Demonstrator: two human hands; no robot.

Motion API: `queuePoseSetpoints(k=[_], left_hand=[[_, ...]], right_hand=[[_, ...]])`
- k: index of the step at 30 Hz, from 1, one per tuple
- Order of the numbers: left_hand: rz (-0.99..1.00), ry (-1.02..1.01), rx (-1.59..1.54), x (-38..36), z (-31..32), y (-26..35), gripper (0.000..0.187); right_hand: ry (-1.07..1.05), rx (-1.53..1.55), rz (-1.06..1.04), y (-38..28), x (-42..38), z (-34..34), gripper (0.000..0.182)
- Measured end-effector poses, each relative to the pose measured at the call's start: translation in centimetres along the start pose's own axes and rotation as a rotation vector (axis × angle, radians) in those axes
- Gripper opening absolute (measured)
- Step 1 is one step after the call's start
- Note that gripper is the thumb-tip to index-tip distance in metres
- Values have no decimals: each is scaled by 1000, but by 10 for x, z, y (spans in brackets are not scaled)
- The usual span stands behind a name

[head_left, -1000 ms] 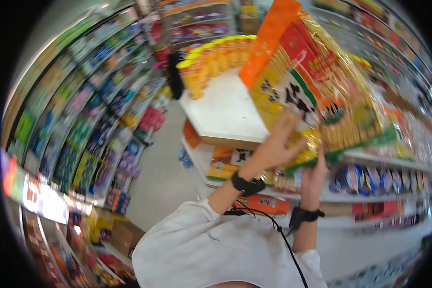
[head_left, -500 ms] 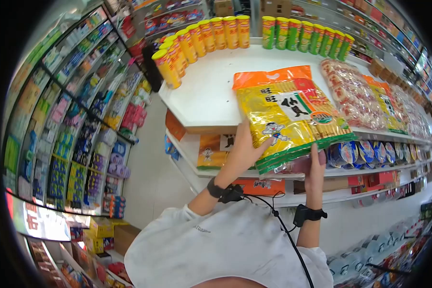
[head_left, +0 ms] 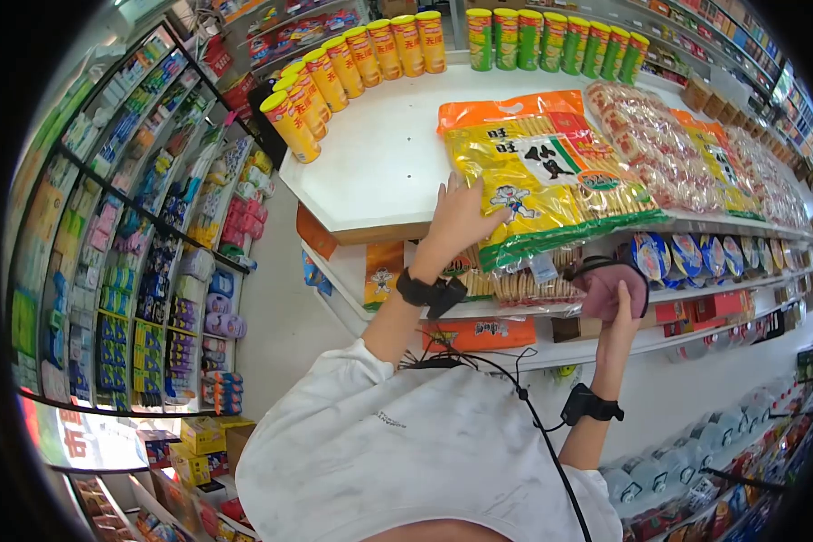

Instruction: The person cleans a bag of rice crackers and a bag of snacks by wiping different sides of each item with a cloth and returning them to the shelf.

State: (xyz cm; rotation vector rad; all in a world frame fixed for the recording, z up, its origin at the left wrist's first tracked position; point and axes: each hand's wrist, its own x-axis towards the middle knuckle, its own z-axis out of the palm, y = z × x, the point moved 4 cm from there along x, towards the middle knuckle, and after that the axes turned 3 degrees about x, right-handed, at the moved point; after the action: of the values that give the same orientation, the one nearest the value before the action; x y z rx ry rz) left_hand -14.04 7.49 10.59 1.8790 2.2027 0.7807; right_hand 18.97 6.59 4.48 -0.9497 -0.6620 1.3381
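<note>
A large yellow bag of rice crackers (head_left: 551, 185) with an orange top and a green lower edge lies on the white display top, its near edge over the shelf edge. My left hand (head_left: 461, 221) rests at the bag's left side, fingers spread, the thumb against the printed cartoon figure. Below the bag's lower right corner, my right hand (head_left: 619, 325) grips a mauve cloth (head_left: 616, 285) with a dark edge. Part of that hand's fingers is hidden behind the cloth. Clear packs of round crackers (head_left: 533, 289) sit on the shelf just beneath.
Yellow canisters (head_left: 330, 77) and green canisters (head_left: 551, 43) line the back rim of the display top (head_left: 361, 172). Clear snack bags (head_left: 646, 135) lie to the right. Blue-lidded cups (head_left: 686, 262) stand on the shelf below. Stocked shelves (head_left: 144, 235) rise on the left across an aisle.
The yellow bag now lies flatter on the display top. My right hand has left its lower edge and moved right, bringing the mauve cloth into fuller view. My left hand has slid up along the bag's side.
</note>
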Motion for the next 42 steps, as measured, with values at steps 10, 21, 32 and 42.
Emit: queuePoseSetpoints(k=[10,21,32,42], left_hand=[[62,148,-524,6,0,-11,89],[-11,104,-287,28,4,-39,67],[-16,134,-98,-35,5,9,61],[-105,435,-326,-71,24,46,26]], right_hand=[[-329,-321,-75,-2,7,64,45],[-295,-259,95,21,47,31,62],[61,-144,126,6,79,-142,45],[-226,-759,-170,98,130,-124,59]])
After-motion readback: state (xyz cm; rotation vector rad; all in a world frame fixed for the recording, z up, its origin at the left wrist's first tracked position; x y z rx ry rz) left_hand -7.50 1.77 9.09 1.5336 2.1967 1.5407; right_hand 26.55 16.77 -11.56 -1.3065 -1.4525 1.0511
